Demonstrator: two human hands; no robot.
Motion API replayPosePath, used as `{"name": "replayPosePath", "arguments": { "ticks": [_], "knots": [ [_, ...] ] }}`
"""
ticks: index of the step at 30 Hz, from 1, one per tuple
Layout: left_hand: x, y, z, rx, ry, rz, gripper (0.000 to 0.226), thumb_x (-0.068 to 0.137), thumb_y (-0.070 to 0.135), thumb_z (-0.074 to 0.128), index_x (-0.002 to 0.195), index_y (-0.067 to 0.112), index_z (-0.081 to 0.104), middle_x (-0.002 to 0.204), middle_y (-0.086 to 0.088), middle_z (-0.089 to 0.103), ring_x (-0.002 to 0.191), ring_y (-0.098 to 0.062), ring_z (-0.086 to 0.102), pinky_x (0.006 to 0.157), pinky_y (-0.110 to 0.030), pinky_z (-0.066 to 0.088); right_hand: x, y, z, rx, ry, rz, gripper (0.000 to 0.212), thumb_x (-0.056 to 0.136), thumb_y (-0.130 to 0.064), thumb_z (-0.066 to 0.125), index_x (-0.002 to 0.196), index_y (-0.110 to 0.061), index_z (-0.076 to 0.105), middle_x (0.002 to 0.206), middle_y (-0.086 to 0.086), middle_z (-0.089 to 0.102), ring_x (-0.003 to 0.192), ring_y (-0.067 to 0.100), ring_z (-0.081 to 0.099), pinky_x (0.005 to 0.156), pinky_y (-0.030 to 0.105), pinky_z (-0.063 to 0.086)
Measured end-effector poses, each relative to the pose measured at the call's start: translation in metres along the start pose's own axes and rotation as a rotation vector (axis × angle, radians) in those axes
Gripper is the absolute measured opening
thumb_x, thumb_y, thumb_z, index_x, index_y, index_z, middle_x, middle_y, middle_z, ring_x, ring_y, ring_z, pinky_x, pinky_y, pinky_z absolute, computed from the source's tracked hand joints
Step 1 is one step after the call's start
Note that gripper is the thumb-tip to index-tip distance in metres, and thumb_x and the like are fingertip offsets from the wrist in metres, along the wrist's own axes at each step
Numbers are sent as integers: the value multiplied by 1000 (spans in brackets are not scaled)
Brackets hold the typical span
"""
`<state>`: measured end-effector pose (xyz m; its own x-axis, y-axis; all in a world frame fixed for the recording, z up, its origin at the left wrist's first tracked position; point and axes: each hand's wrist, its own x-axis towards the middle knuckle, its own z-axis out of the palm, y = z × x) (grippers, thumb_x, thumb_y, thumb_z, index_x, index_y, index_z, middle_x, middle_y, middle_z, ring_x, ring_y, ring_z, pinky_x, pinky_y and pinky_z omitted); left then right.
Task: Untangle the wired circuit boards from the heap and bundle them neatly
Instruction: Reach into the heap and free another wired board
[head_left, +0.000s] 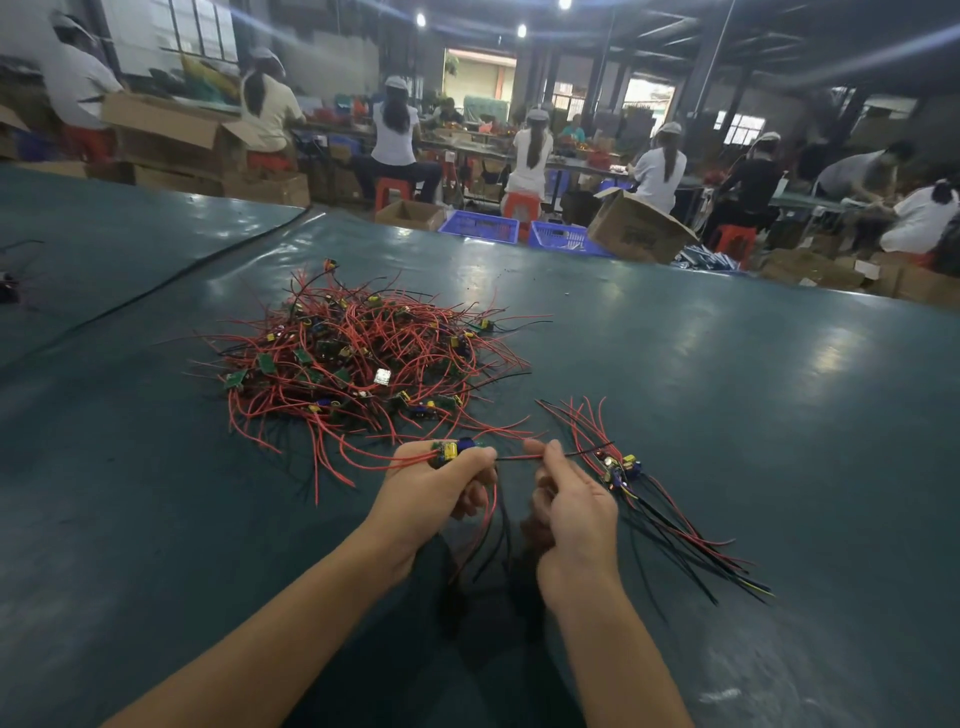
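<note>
Your left hand (441, 493) has its grip curled round a wired board (451, 450); your right hand (571, 506) pinches its black wire (519, 458). Just right lies a small bundle (623, 467); beyond, the heap (358, 358) on the bench (727, 389).

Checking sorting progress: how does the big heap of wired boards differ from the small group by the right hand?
The heap holds many boards; the small group only a few. The heap's wires cross and loop every way; the small group's run roughly parallel, boards clustered together. The heap lies farther up the green table; the small group just right of the right hand. Both have red and black wires.
</note>
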<state>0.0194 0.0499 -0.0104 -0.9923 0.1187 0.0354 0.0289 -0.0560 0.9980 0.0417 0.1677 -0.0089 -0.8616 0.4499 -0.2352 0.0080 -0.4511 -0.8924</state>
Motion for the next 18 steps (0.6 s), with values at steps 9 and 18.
{"name": "replayPosePath", "arguments": {
  "ticks": [9,18],
  "knots": [
    [-5,6,-1,35,-77,76,32,90,15,64,59,13,69,52,-3,61,46,-11,55,46,-18,41,12,-12,-17,181,95,-82,27,99,-25,55,80,-16,71,62,-5,42,34,3,19,33,16,16],
    [-4,-1,-1,63,-65,7,22,85,30,68,65,21,72,60,-2,67,54,-12,61,55,-26,46,-15,16,7,-182,-137,-157,27,91,-24,67,68,-22,79,72,8,75,73,25,69,76,41,60]
  ]
}}
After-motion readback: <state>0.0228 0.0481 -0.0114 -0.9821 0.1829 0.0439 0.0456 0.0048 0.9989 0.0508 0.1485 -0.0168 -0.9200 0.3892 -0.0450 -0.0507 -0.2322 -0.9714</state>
